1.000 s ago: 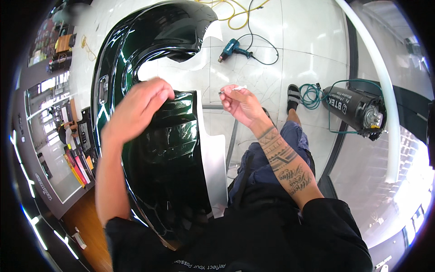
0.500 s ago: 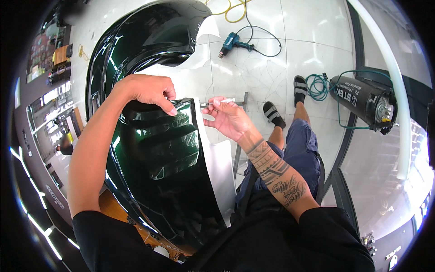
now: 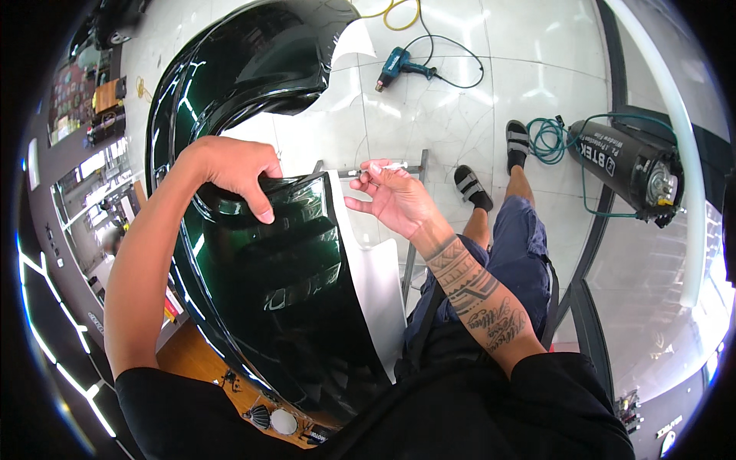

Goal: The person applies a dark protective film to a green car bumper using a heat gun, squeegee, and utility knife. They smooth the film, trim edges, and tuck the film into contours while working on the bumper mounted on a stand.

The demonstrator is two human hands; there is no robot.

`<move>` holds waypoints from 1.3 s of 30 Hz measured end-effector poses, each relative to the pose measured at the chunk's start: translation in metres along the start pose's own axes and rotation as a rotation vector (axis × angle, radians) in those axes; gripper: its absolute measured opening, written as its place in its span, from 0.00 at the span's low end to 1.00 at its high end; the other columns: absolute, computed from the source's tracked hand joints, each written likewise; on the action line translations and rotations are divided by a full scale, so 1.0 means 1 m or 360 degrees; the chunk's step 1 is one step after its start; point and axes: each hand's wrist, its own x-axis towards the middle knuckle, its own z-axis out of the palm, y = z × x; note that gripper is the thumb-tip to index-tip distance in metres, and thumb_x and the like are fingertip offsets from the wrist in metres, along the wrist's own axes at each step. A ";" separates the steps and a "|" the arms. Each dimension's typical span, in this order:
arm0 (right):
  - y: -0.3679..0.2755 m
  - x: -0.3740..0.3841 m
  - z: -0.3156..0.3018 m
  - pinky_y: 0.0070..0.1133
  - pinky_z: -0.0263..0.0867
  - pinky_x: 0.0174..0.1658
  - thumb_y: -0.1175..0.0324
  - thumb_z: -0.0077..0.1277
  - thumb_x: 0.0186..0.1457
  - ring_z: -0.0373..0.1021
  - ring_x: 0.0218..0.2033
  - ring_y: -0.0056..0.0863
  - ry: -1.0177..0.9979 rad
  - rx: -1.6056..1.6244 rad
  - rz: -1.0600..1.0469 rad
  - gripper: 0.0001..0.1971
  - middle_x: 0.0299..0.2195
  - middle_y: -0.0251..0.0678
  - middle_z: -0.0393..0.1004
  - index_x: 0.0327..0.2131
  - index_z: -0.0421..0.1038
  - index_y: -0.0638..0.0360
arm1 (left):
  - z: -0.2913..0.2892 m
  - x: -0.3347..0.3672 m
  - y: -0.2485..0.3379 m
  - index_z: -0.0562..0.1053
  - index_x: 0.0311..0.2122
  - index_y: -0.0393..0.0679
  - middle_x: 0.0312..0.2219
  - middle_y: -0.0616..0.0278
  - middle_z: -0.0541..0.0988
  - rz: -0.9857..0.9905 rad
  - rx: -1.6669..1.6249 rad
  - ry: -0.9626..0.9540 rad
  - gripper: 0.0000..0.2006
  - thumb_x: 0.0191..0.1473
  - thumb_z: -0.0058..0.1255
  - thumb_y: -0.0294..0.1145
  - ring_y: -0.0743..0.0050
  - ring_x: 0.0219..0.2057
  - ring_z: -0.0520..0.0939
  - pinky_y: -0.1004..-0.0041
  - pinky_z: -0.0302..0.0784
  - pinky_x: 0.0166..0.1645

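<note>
A glossy dark green car body panel [image 3: 268,307] with a curved arch lies in front of me. My left hand [image 3: 234,175] grips its upper edge, thumb on the glossy face and fingers curled over the rim, their tips hidden. Along the panel's right side runs a white film-like strip [image 3: 377,280]. Just off the panel's upper right corner, my right hand [image 3: 395,201] pinches a slim white pen-like tool [image 3: 395,166] between thumb and fingers. Its exact kind is too small to tell.
On the tiled floor lies a teal heat gun [image 3: 400,67] with a black cord. A black cylindrical tank [image 3: 625,165] and coiled green hose [image 3: 546,138] are at the right. A metal stand [image 3: 420,169] shows beneath the panel. My sandalled feet are beside it.
My left hand has slid left along the panel's edge, away from the corner. The right hand keeps its pinch on the tool near the corner. The view has shifted slightly.
</note>
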 end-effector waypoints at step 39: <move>0.015 -0.001 0.031 0.22 0.69 0.42 0.77 0.54 0.54 0.73 0.37 0.22 0.0209 -0.0685 -0.0243 0.08 0.35 0.36 0.74 0.38 0.71 0.65 | 0.002 0.031 0.018 0.57 0.14 0.42 0.11 0.69 0.54 -0.0127 -0.0089 0.0068 0.29 0.48 0.56 0.53 0.74 0.17 0.56 0.68 0.53 0.25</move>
